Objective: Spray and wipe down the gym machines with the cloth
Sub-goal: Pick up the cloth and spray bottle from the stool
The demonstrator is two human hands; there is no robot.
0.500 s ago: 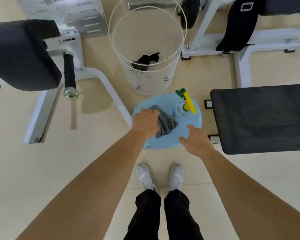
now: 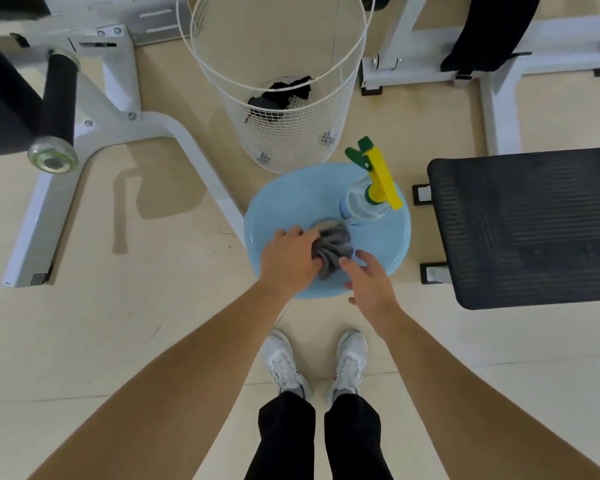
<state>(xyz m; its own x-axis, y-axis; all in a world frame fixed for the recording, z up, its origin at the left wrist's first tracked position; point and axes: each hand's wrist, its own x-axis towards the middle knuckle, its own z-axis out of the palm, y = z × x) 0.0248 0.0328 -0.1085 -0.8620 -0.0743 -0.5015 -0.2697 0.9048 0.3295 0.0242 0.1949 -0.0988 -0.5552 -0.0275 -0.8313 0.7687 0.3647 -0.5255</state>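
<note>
The right hand [image 2: 369, 285] has moved in beside the grey cloth [image 2: 333, 249], fingers released; the left hand [image 2: 290, 261] clenches the bunched cloth on the blue surface [image 2: 291, 206], near the spray bottle [image 2: 366, 202].

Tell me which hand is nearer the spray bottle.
Right. The right hand hovers open just below the spray bottle, beside the cloth. The left hand grips the cloth, farther to the bottle's lower left.
</note>
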